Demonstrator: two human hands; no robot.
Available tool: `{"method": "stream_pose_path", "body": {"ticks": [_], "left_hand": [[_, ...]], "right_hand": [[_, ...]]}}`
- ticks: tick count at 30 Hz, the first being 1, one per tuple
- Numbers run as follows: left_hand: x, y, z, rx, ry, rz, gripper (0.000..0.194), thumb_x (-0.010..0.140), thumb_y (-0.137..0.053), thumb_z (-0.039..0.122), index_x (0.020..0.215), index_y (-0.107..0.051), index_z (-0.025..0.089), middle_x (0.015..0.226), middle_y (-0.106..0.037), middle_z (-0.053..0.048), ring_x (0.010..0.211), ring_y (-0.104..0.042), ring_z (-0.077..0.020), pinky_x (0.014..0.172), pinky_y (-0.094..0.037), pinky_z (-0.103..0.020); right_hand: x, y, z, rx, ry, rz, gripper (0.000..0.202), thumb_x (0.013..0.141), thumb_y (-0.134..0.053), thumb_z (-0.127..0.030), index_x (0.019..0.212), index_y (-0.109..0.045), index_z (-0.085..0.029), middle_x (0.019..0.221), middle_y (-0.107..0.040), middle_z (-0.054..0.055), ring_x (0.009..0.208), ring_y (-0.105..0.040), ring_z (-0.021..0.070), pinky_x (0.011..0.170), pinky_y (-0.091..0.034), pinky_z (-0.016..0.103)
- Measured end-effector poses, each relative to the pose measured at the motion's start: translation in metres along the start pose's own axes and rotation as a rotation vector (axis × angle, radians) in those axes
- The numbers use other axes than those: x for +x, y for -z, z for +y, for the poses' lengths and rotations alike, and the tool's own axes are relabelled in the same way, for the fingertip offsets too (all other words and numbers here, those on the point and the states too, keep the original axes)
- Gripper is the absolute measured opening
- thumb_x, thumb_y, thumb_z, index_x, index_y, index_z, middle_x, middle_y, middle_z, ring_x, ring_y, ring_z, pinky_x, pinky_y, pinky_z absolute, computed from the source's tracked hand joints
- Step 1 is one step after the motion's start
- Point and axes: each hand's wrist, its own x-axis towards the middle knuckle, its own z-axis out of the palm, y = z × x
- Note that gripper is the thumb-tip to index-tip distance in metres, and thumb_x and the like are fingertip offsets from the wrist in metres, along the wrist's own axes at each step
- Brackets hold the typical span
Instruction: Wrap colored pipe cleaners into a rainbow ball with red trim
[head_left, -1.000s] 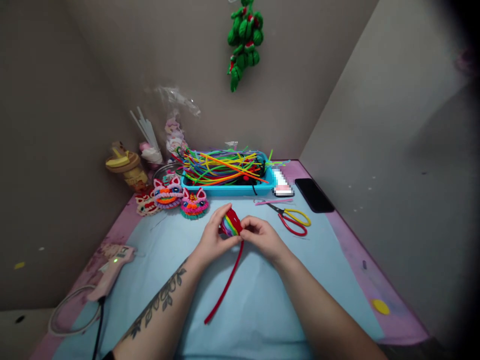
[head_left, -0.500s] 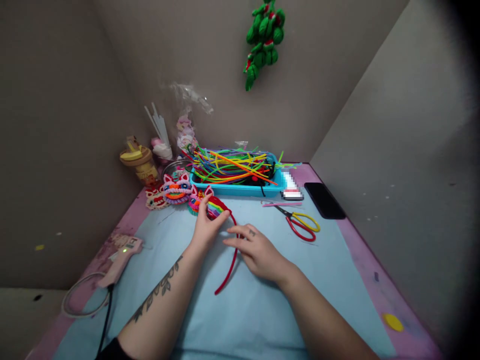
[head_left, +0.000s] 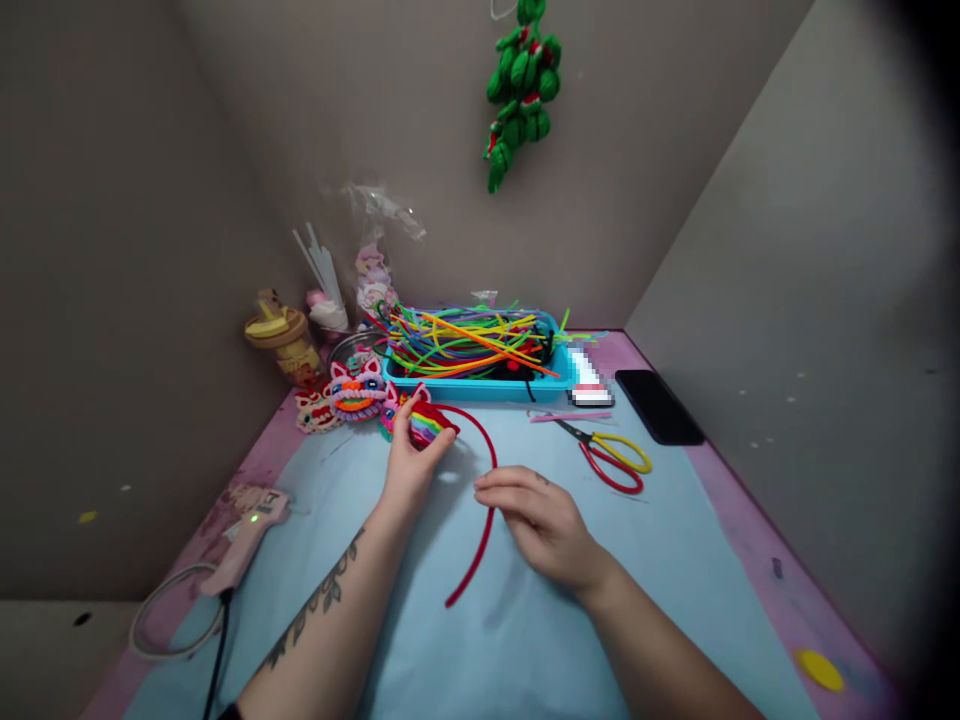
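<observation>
Striped piece and its red stem, head view. The piece is held above the blue cloth, in front of the tray and close beside the pink lion head, which is partly hidden; whether the two touch cannot be told. By the left hand the piece is grasped between thumb and fingers. The right hand is half curled, its fingers crossing the stem; whether the stem is pinched or merely brushed cannot be made out. From the red end of the piece the stem is bowed outward to the right, then back toward the wearer, its tip left free.

The step in hand is judged to be the guiding of the loose stem while the piece is steadied. For the next move, a firm hold on the stem and an unchanged left grip appear to be called for.

Compared with the frame one second earlier, in which both hands were gathered at the piece, the hands are now parted, the piece has been shifted toward the lion head, and the stem's curve has been widened.
</observation>
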Motion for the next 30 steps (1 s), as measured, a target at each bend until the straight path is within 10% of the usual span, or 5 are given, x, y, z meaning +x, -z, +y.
{"method": "stream_pose_path", "body": {"ticks": [6,15,22,30], "left_hand": [[0.000,0.003,0.003,0.238,-0.119,0.029,0.066,0.070,-0.073,0.034,0.129,-0.044,0.028,0.132,-0.049,-0.006,0.122,-0.047,-0.0238,0.105,-0.034,-0.039],[0.003,0.010,0.010,0.266,-0.247,0.177,0.071,0.072,-0.072,0.031,0.134,-0.038,0.026,0.136,-0.044,-0.009,0.126,-0.043,-0.0245,0.107,-0.033,-0.040],[-0.002,0.009,0.014,0.350,-0.334,0.245,0.070,0.072,-0.072,0.030,0.133,-0.038,0.026,0.137,-0.043,-0.009,0.128,-0.041,-0.0243,0.110,-0.030,-0.039],[-0.018,-0.010,0.004,0.211,-0.313,0.081,0.073,0.072,-0.072,0.030,0.134,-0.034,0.027,0.140,-0.038,-0.009,0.131,-0.039,-0.0246,0.110,-0.030,-0.039]], "right_hand": [[-0.001,0.008,0.001,-0.070,-0.096,0.113,0.030,0.086,-0.052,-0.011,0.100,-0.070,-0.030,0.105,-0.064,0.007,0.096,-0.063,0.0187,0.081,-0.054,0.033],[0.003,0.003,0.014,0.083,-0.438,-0.275,0.028,0.075,-0.053,-0.006,0.088,-0.073,-0.020,0.085,-0.068,0.004,0.072,-0.062,0.0143,0.061,-0.047,0.024],[-0.002,0.000,0.036,-0.013,-0.748,0.235,0.018,0.074,-0.062,-0.024,0.091,-0.061,-0.020,0.068,-0.061,-0.001,0.060,-0.058,0.0149,0.058,-0.047,0.027],[-0.002,0.004,0.020,-0.031,-0.404,0.574,0.007,0.082,-0.062,-0.026,0.077,-0.061,-0.021,0.079,-0.061,0.004,0.076,-0.059,0.0183,0.062,-0.049,0.031]]}}
